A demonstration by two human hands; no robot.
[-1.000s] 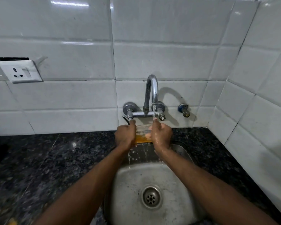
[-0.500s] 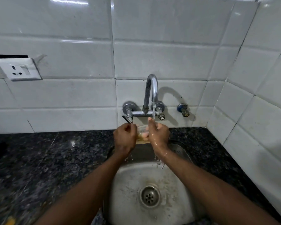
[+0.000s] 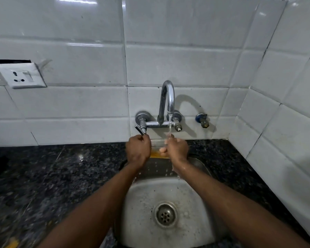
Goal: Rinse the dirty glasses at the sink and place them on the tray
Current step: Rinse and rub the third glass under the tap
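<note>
A clear glass [image 3: 157, 147] with orange liquid at its bottom is held between both hands under the chrome tap [image 3: 167, 97], over the back of the steel sink [image 3: 141, 208]. My left hand [image 3: 138, 150] grips its left side. My right hand [image 3: 177, 149] wraps its right side, fingers curled onto it. Water runs from the spout onto my right hand and the glass rim. Most of the glass is hidden by the hands. No tray is in view.
Dark speckled granite counter [image 3: 52, 176] surrounds the sink. The tap's left lever [image 3: 140, 130] sits just above my left hand. A small valve [image 3: 202, 120] is on the tiled wall at the right. A white socket [image 3: 21, 75] is at the left. The drain [image 3: 166, 214] lies mid-basin.
Both hands with the glass have shifted slightly up and back under the stream. The orange liquid shows again at the glass bottom. Water keeps running.
</note>
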